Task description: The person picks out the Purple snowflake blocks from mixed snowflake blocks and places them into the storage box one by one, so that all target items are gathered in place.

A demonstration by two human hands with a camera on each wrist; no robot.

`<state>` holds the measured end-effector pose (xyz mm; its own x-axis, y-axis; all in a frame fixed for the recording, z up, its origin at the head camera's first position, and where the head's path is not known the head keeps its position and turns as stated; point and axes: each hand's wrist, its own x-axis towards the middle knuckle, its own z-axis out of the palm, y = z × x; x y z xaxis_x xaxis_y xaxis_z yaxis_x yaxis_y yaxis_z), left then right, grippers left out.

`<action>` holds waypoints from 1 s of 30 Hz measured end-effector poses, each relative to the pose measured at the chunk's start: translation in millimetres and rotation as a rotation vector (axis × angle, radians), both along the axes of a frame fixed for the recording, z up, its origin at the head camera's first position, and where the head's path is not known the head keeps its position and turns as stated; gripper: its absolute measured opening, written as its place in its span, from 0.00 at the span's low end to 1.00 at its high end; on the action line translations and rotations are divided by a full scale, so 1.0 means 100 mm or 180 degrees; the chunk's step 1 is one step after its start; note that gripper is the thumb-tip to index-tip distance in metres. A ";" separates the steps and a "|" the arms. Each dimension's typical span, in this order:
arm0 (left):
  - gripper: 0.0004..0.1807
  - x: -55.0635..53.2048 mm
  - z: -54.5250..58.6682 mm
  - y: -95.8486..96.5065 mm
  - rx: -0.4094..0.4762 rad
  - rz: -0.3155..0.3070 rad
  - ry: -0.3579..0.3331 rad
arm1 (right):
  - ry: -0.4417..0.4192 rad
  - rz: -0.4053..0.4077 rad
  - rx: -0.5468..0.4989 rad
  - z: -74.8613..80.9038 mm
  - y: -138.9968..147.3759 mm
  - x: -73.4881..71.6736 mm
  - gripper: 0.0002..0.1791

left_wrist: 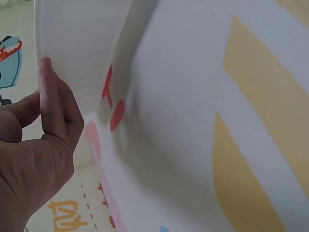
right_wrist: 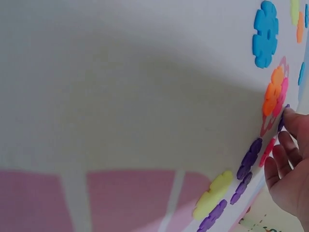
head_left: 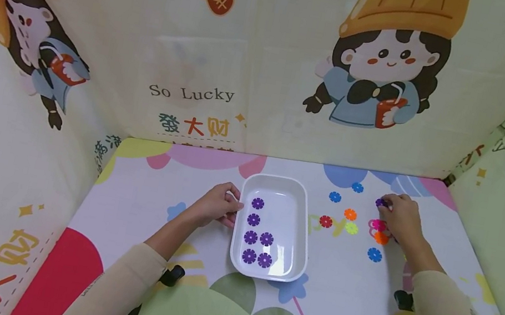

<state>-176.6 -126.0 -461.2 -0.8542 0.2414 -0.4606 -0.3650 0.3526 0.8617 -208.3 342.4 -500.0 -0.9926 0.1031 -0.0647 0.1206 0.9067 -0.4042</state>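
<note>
My left hand (head_left: pixel 216 204) holds the left rim of a white tray (head_left: pixel 304 245), with its fingers (left_wrist: pixel 50 99) against the tray's outer wall (left_wrist: pixel 79 48). Several purple snowflake discs (head_left: pixel 257 203) lie inside, in a column along the left with a shorter one beside it. To the right of the tray, my right hand (head_left: pixel 401 217) pinches another purple snowflake disc (head_left: pixel 381 202) between thumb and fingers, close over the table. Pink (right_wrist: pixel 280 96) and orange discs (right_wrist: pixel 273 92) lie right beside that hand, and its lower fingers partly cover the area around a red disc (right_wrist: pixel 267 152).
Between tray and right hand lie blue (head_left: pixel 335 197), red (head_left: pixel 325 221), orange (head_left: pixel 350 214) and yellow-green discs (head_left: pixel 351 228). More purple discs (right_wrist: pixel 249 158) and a yellow one (right_wrist: pixel 212 195) show under the right arm. A printed cloth wall (head_left: pixel 278 128) closes off the table's back.
</note>
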 end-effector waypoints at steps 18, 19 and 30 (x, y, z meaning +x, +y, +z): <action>0.14 -0.01 0.00 0.00 -0.0038 0.0000 0.0029 | -0.0334 -0.0048 -0.0481 0.08 0.05 -0.03 0.20; 0.15 -0.01 0.00 0.00 -0.0046 0.0003 0.0029 | -0.0332 -0.0056 -0.0491 0.08 0.05 -0.03 0.20; 0.14 -0.03 -0.02 0.00 -0.0036 -0.0001 0.0033 | -0.0305 -0.0019 -0.0521 0.16 0.04 0.02 0.17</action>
